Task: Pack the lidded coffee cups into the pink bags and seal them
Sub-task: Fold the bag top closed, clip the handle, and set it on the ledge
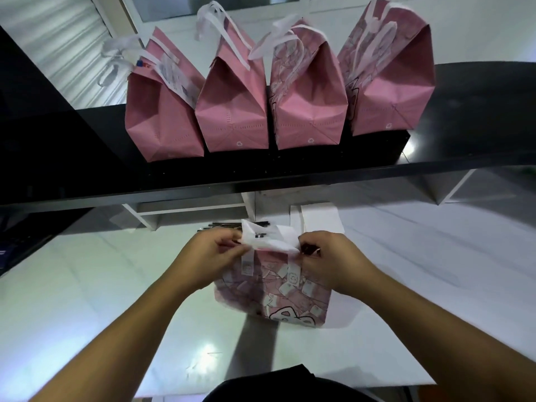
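Both hands up top: left hand (213, 253) and right hand (327, 258) fingers pinching the white handles (268, 242) together above the pink bag (275, 288) on the bench (116, 285).

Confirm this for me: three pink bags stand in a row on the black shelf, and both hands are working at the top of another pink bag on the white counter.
Not three: the head view shows four pink bags on the black shelf. The rest holds: the left hand and right hand pinch the top of the patterned pink bag on the white counter.

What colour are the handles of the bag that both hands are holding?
White, seen in the head view: the handles top the pink patterned bag.
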A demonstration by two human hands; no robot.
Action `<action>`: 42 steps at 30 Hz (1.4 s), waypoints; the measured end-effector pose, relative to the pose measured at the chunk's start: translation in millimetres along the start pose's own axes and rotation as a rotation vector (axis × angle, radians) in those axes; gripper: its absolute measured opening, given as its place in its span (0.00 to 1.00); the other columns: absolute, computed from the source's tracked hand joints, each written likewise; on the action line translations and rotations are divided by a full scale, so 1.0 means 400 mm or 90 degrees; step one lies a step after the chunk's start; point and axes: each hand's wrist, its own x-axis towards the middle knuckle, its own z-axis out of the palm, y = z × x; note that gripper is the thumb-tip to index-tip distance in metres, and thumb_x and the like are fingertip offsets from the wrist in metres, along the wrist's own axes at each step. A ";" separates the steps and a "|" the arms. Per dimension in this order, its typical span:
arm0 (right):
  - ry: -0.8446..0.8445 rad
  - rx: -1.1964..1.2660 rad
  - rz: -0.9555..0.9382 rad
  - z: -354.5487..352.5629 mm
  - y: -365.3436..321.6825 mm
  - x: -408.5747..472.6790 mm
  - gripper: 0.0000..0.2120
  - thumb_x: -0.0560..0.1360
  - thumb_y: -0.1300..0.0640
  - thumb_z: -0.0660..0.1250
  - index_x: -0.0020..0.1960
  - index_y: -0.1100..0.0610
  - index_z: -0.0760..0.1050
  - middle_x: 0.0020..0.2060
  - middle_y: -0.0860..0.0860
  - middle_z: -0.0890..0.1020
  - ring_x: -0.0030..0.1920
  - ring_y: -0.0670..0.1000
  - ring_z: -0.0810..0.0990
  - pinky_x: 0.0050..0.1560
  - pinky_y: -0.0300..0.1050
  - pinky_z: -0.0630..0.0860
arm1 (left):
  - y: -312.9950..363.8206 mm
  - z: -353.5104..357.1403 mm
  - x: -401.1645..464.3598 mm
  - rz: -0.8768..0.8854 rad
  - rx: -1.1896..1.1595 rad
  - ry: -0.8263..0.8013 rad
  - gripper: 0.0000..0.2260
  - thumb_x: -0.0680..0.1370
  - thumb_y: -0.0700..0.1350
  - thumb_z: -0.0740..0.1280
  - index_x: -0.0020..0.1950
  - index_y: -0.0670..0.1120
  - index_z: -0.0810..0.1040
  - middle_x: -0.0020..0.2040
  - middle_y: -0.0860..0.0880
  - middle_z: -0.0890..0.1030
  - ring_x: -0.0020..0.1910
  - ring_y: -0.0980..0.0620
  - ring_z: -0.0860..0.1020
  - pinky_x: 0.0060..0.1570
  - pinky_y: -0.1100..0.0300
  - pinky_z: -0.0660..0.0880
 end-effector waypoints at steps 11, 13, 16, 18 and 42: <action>0.082 -0.090 -0.067 -0.041 -0.038 -0.049 0.18 0.82 0.43 0.65 0.36 0.52 0.75 0.33 0.46 0.78 0.34 0.47 0.75 0.34 0.47 0.73 | 0.064 0.007 0.016 0.011 -0.059 0.060 0.17 0.80 0.47 0.72 0.49 0.73 0.81 0.48 0.64 0.84 0.47 0.60 0.82 0.42 0.62 0.82; 0.117 -0.096 -0.052 -0.065 -0.058 -0.067 0.19 0.81 0.44 0.66 0.37 0.54 0.76 0.33 0.47 0.79 0.34 0.49 0.76 0.35 0.51 0.75 | 0.080 0.007 0.030 0.044 -0.059 0.095 0.16 0.78 0.47 0.74 0.56 0.69 0.77 0.53 0.64 0.81 0.52 0.62 0.80 0.45 0.65 0.79; 0.173 -0.118 0.002 -0.111 -0.079 -0.102 0.19 0.81 0.46 0.67 0.36 0.56 0.76 0.31 0.51 0.79 0.34 0.52 0.76 0.35 0.53 0.74 | 0.113 0.018 0.042 0.092 -0.076 0.158 0.17 0.76 0.49 0.75 0.57 0.64 0.71 0.54 0.60 0.78 0.54 0.60 0.78 0.49 0.60 0.76; 0.210 -0.123 0.048 -0.146 -0.082 -0.130 0.19 0.80 0.47 0.68 0.34 0.57 0.73 0.28 0.50 0.77 0.30 0.52 0.73 0.31 0.51 0.71 | 0.141 0.040 0.039 0.127 -0.088 0.140 0.14 0.75 0.56 0.72 0.56 0.64 0.70 0.52 0.60 0.76 0.50 0.59 0.78 0.46 0.59 0.76; 0.576 -0.200 0.161 -0.746 -0.035 -0.264 0.17 0.77 0.46 0.70 0.35 0.57 0.82 0.26 0.51 0.80 0.29 0.50 0.78 0.32 0.42 0.74 | 0.635 0.382 0.175 0.359 -0.103 -0.185 0.28 0.81 0.58 0.67 0.78 0.67 0.60 0.75 0.64 0.69 0.71 0.60 0.72 0.68 0.50 0.75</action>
